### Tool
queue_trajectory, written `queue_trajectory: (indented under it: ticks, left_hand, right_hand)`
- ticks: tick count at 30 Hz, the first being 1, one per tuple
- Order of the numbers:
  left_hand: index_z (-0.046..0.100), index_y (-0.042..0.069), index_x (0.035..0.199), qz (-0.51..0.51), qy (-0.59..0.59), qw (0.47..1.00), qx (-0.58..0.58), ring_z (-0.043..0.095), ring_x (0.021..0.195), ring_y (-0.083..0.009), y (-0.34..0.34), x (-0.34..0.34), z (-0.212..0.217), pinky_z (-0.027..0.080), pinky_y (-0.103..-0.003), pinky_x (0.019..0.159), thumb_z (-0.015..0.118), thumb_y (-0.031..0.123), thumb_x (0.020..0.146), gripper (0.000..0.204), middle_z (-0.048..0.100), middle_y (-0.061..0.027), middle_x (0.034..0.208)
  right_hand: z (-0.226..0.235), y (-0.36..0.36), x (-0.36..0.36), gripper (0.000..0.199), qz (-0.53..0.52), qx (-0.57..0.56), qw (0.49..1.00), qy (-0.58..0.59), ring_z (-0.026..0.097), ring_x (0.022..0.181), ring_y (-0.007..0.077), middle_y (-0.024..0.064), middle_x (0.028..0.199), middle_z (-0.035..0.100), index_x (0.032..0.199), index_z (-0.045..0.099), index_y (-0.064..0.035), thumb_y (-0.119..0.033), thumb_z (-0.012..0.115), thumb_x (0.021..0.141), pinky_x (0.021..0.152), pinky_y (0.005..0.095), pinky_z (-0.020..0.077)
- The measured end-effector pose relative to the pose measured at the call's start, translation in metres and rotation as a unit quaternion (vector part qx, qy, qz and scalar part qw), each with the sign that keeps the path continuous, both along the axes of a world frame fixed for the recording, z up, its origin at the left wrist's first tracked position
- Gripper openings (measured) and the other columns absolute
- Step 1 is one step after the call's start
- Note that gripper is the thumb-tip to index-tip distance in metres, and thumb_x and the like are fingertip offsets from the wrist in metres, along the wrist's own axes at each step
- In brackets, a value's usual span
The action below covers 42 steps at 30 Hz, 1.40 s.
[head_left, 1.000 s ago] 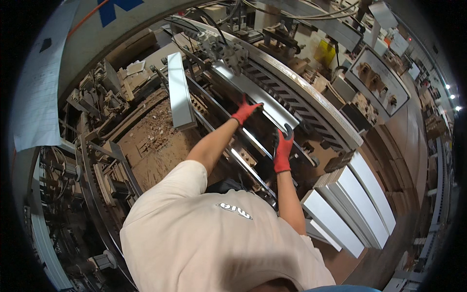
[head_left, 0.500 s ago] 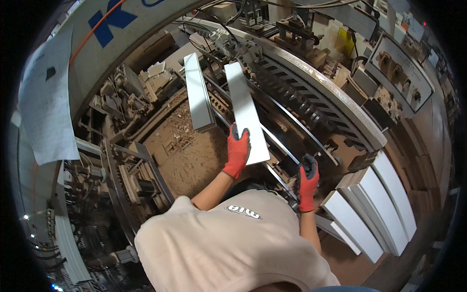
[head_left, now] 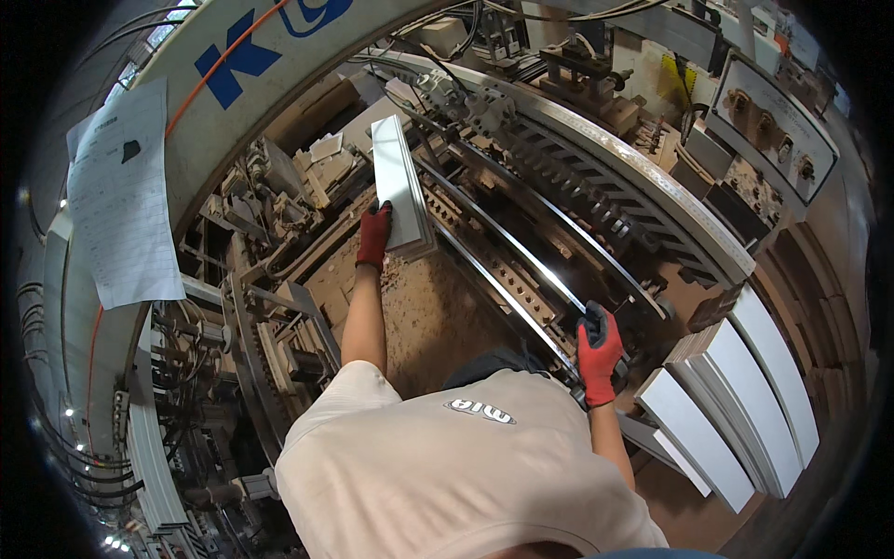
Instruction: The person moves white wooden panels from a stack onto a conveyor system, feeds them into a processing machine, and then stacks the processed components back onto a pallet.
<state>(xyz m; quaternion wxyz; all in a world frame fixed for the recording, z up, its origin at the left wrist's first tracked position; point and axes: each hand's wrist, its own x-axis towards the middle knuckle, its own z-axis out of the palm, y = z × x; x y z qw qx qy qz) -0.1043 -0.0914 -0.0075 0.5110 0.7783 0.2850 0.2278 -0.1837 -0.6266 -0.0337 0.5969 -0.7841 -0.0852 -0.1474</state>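
Note:
My left hand point(head_left: 374, 235), in a red glove with dark fingertips, grips the near left edge of a stack of long white boards point(head_left: 399, 186). The stack lies lengthwise on the machine's left side, and its layered edges show on the right. Some of the fingers are hidden by the boards. My right hand point(head_left: 599, 354), gloved alike, is by the near end of the shiny metal rails point(head_left: 521, 254). Its fingers are loosely bent, thumb apart, and no board is in it.
More white boards point(head_left: 700, 438) stand stacked at the right. Sawdust and scraps cover the brown surface point(head_left: 424, 307) below the rails. A row of drill spindles point(head_left: 596, 207) runs along the machine beam. A paper sheet point(head_left: 126, 200) hangs at left.
My left hand has carried a white board leftward from over the rails onto the stack, and the rails now show. My right hand stays near the rail ends.

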Motion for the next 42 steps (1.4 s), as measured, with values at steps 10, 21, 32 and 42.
queue_trajectory:
  ticks: [10,21,32,42]
  left_hand:
    - [0.058,0.010,0.126,0.046,0.161,0.948,0.270,0.064,0.096,-0.0307,0.095,0.023,-0.090,0.051,-0.044,0.078,0.059,0.036,0.089,0.045,0.066,-0.0176,0.111]
    - [0.041,0.007,0.145,0.063,0.287,0.907,0.300,0.052,0.118,-0.0400,-0.026,0.020,0.009,0.043,-0.051,0.095,0.058,0.048,0.090,0.070,0.042,-0.0251,0.142]
    - [0.038,0.004,0.147,-0.343,0.026,0.935,0.088,0.043,0.132,-0.0231,-0.242,-0.003,0.107,0.033,-0.037,0.109,0.060,0.025,0.095,0.060,0.042,-0.0128,0.149]
    - [0.032,-0.001,0.149,-0.778,0.153,0.595,-0.136,0.034,0.140,-0.0216,-0.349,-0.042,0.069,0.025,-0.034,0.114,0.071,0.029,0.086,0.080,0.037,-0.0113,0.152]
  right_hand:
    - [0.016,-0.038,-0.026,0.049,0.077,0.066,0.992,0.075,0.062,0.109,0.0207,0.0144,0.121,0.063,0.129,0.055,-0.0002,-0.010,0.071,0.083,0.096,0.0325,0.0474]
    - [0.130,-0.218,-0.095,0.044,0.012,-0.401,0.905,0.139,0.059,0.100,0.0289,0.0054,0.108,0.062,0.105,0.061,-0.0125,-0.020,0.077,0.065,0.090,0.0385,0.0451]
    - [0.040,-0.314,-0.152,0.069,-0.099,-0.557,0.797,0.211,0.043,0.130,0.0325,0.0160,0.134,0.049,0.128,0.052,-0.0139,-0.008,0.074,0.063,0.109,0.0426,0.0332]
    - [0.105,-0.245,-0.129,0.074,-0.077,-0.560,0.818,0.106,0.047,0.120,0.0380,0.0197,0.125,0.051,0.127,0.058,-0.0232,-0.030,0.081,0.057,0.110,0.0528,0.0298]
